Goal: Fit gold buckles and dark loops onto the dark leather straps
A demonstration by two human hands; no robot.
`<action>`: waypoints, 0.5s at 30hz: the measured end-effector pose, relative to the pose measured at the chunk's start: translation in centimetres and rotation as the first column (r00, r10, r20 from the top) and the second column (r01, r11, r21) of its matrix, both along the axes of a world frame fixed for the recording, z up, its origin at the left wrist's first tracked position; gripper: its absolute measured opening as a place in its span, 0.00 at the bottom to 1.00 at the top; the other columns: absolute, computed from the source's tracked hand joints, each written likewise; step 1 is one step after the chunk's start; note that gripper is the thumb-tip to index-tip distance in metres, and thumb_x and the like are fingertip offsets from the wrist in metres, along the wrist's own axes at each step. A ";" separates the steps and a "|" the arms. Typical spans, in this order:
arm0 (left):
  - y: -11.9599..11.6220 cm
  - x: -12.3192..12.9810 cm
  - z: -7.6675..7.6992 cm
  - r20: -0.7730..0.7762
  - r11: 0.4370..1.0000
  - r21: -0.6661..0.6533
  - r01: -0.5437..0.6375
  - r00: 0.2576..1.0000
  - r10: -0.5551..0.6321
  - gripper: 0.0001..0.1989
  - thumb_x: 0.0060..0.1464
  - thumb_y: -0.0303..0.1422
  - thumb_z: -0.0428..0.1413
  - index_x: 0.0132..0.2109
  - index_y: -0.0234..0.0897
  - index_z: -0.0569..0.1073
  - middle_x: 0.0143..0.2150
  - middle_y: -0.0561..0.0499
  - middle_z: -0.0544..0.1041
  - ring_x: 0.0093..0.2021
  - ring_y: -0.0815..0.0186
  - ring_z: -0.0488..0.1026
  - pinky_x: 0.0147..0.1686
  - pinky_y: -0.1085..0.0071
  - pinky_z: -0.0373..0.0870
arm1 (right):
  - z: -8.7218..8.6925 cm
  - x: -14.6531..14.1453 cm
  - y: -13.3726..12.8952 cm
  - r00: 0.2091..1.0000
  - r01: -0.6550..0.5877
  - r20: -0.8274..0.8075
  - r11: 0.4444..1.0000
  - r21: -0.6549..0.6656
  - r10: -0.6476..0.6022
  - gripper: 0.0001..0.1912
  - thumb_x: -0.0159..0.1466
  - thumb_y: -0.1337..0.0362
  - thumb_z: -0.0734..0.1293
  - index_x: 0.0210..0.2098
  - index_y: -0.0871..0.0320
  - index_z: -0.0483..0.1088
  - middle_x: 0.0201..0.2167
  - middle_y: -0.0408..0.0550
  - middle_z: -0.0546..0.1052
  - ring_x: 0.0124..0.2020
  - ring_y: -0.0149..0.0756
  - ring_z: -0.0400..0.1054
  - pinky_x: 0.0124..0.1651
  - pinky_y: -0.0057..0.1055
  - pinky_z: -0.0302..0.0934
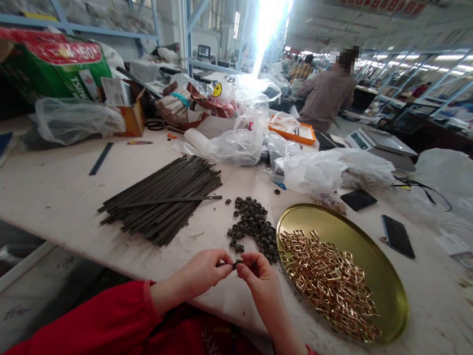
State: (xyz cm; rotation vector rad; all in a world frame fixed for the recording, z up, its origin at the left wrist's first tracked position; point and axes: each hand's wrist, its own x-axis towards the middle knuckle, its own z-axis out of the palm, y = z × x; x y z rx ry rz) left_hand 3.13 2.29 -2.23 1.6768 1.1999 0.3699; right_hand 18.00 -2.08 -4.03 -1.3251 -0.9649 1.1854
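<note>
My left hand [209, 268] and my right hand [256, 271] meet at the table's front edge, fingertips pinched around a small dark piece [235, 264] between them. Its exact shape is mostly covered by the fingers. Just beyond lies a heap of small dark loops [256, 222]. A stack of long dark strips [166, 198] is spread to the left, one strip lying across the top. On the right, a round gold tray [392, 309] holds a pile of gold metal buckles [331, 279].
Clear plastic bags [314, 166] lie along the back of the table [46, 196]. Two dark phones, one of them here [398, 236], rest behind the tray. A scale [381, 145] stands at back right. A person [329, 97] sits farther off, facing away.
</note>
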 end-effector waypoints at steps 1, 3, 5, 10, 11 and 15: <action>-0.1 0.1 0.1 -0.001 1.000 0.006 -0.002 1.000 0.002 0.11 0.48 0.36 0.49 0.33 0.35 0.72 0.19 0.58 0.65 0.21 0.71 0.63 0.21 0.76 0.57 | 0.1 0.0 0.0 1.000 -0.012 -0.027 1.000 -0.010 0.012 0.15 0.46 0.57 0.72 0.29 0.59 0.69 0.22 0.41 0.70 0.25 0.31 0.62 0.30 0.28 0.57; -0.2 0.2 0.2 -0.003 1.000 0.014 -0.006 1.000 0.007 0.11 0.49 0.36 0.48 0.32 0.35 0.71 0.18 0.58 0.65 0.20 0.70 0.62 0.21 0.76 0.57 | 0.4 0.1 0.1 0.998 -0.036 -0.051 0.999 -0.022 0.035 0.14 0.46 0.57 0.72 0.27 0.59 0.70 0.22 0.41 0.70 0.24 0.31 0.62 0.29 0.27 0.57; -0.3 0.4 0.2 -0.005 0.999 0.032 -0.011 1.000 0.011 0.11 0.50 0.36 0.48 0.32 0.35 0.70 0.18 0.59 0.65 0.21 0.70 0.62 0.22 0.76 0.57 | 0.6 0.0 0.1 0.997 -0.048 -0.057 0.999 -0.021 0.047 0.14 0.47 0.56 0.72 0.26 0.59 0.70 0.21 0.41 0.70 0.24 0.30 0.61 0.29 0.27 0.56; -0.6 0.6 0.0 0.039 0.989 0.137 -0.060 0.998 0.056 0.07 0.49 0.32 0.48 0.31 0.36 0.69 0.26 0.54 0.71 0.29 0.67 0.66 0.29 0.73 0.60 | 0.4 -0.6 0.2 0.999 -0.038 -0.015 0.999 0.029 0.038 0.12 0.49 0.57 0.71 0.26 0.59 0.71 0.19 0.40 0.69 0.23 0.29 0.59 0.28 0.27 0.55; -0.7 0.7 -0.1 0.054 0.989 0.131 -0.073 0.996 0.067 0.07 0.49 0.30 0.47 0.33 0.36 0.69 0.27 0.54 0.71 0.29 0.67 0.66 0.29 0.73 0.60 | 0.3 -0.7 0.3 0.999 -0.032 -0.008 0.999 0.034 0.032 0.11 0.49 0.57 0.71 0.26 0.59 0.71 0.19 0.39 0.68 0.22 0.30 0.59 0.27 0.27 0.55; -1.0 1.0 -0.1 0.120 0.994 0.027 -0.103 0.988 0.099 0.14 0.48 0.25 0.44 0.43 0.34 0.64 0.19 0.60 0.64 0.22 0.69 0.62 0.25 0.74 0.58 | -0.4 -1.1 0.1 1.000 -0.009 0.027 0.999 0.039 0.008 0.11 0.50 0.56 0.69 0.27 0.58 0.71 0.19 0.40 0.69 0.23 0.31 0.61 0.28 0.28 0.56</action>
